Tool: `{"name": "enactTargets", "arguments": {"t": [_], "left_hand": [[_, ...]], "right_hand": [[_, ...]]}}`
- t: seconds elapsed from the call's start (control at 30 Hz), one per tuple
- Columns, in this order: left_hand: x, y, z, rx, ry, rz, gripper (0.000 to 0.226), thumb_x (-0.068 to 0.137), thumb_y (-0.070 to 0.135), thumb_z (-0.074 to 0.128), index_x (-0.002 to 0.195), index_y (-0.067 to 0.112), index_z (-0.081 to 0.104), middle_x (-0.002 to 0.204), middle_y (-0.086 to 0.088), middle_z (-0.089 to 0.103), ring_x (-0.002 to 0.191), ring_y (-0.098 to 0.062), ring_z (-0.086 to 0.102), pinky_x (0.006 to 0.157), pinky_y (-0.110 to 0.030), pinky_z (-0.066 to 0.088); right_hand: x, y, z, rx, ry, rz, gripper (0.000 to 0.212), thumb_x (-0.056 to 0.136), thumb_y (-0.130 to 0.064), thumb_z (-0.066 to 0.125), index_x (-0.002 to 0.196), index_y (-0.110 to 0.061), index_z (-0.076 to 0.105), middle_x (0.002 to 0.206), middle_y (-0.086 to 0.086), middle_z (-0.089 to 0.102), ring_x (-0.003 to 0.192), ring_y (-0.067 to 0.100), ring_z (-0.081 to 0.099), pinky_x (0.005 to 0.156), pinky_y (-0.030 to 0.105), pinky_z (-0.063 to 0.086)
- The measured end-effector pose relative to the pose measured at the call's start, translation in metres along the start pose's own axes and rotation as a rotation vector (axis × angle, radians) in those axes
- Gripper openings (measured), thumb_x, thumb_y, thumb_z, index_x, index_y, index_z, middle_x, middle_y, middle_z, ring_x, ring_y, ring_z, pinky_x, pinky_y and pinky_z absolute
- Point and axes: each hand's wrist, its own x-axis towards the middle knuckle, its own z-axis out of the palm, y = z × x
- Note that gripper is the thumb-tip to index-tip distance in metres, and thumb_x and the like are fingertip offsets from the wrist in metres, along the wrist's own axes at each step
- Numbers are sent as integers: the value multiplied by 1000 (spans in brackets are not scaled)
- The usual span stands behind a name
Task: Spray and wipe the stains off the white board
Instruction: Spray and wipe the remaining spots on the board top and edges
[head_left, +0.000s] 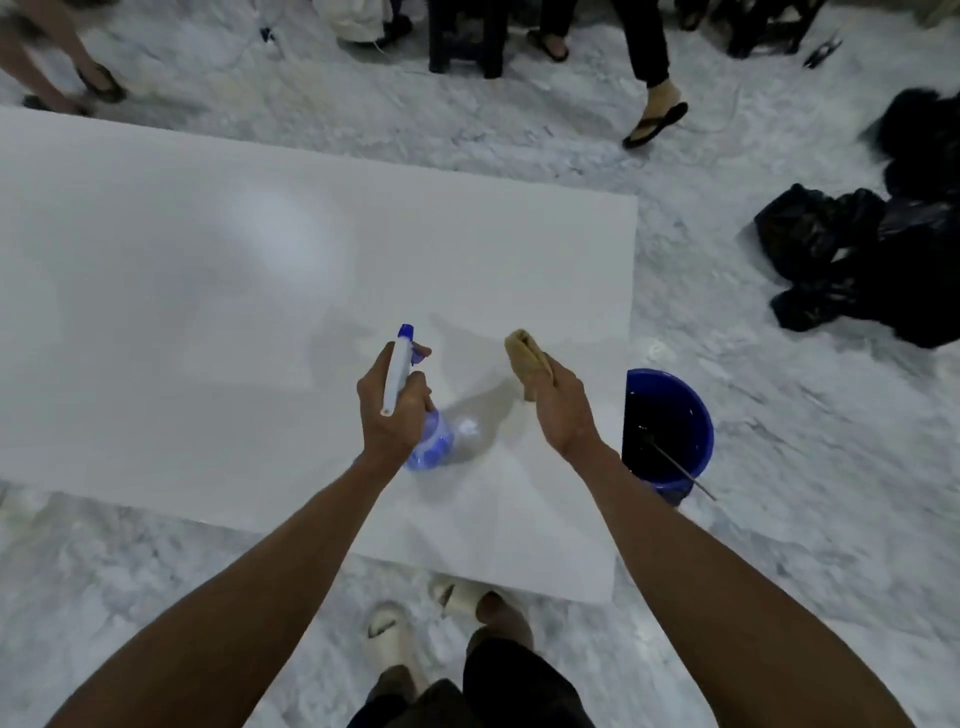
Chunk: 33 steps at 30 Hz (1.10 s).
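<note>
A large white board (208, 312) lies flat across the marble floor in front of me. Above its near right part, my left hand (392, 410) grips a spray bottle (431, 447) with a clear blue body and a white-and-blue nozzle head that points away from me. One finger rests on its trigger. My right hand (563, 410) holds a folded tan cloth (527, 361) just above the board, to the right of the bottle. I can make out no clear stains on the board, only a soft glare patch.
A blue bucket (696, 415) with a thin rod in it stands on the floor at the board's right edge. Black plastic bags (857, 260) lie further right. Other people's legs and a dark stool (467, 36) are beyond the board. My feet in pale slippers (389, 634) are at the near edge.
</note>
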Motion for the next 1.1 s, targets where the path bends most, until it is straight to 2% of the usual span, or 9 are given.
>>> {"name": "enactTargets", "arguments": {"t": [0.1,0.2,0.3,0.43,0.6,0.77,0.93,1.03,1.1], "left_hand": [[-4,-7,6,9,-55,38,27,85,-7,51,103,7,67,92,0,70,52,-6,58,52,-26,53],[-11,-25,1,37,-115,88,27,83,-13,52,102,-1,67,99,24,70,59,1,63,56,-26,54],[-22,-37,-10,18,-127,141,27,82,-13,49,102,-8,66,100,32,71,57,0,65,57,-22,52],[-33,-40,-22,-36,-184,152,26,87,-10,51,109,-5,65,113,2,72,63,-1,69,62,-18,55],[-31,-43,-34,-25,-313,160,44,94,4,54,124,36,57,117,33,67,91,-8,75,76,-39,61],[-38,-43,-40,17,-321,145,55,88,1,66,138,15,48,112,31,65,81,4,66,77,-14,51],[-50,-61,-48,105,-413,-206,85,79,28,82,149,14,35,122,-1,66,117,-28,62,90,-21,50],[-58,-63,-54,345,-451,-330,110,72,44,83,157,9,23,146,-11,52,134,-33,51,108,-47,43],[-65,-60,-59,526,-487,-406,108,76,39,83,157,5,19,153,-15,42,141,-37,41,114,-52,33]], "right_hand": [[-15,30,-3,-648,-30,-288,50,95,-28,36,142,-31,52,147,-10,49,136,12,44,112,35,35],[-41,77,12,-1098,-301,-259,68,88,-40,13,153,-31,34,164,11,21,152,31,16,121,51,12],[-75,124,29,-1306,-426,-234,66,89,-36,23,154,-32,28,164,14,16,150,40,15,115,62,25],[-80,130,30,-1375,-415,-257,70,94,-26,41,157,-35,14,166,12,-1,151,41,0,119,60,14],[-76,125,13,-1496,-539,-365,78,95,-12,44,157,-35,4,166,9,-9,151,40,-8,120,57,10],[-86,117,25,-1563,-513,-187,72,101,-38,36,155,-38,-12,163,4,-24,150,34,-19,120,55,5],[-92,109,45,-1434,-410,-36,71,99,-41,25,148,-46,-27,167,5,4,152,38,8,113,68,23],[-99,102,59,-1391,-444,168,61,104,-28,25,155,-42,-5,165,-1,-20,150,34,-19,117,65,-7],[-108,88,71,-1288,-383,265,59,104,-27,23,157,-38,-2,165,-1,-17,151,32,-19,117,63,-10]]}}
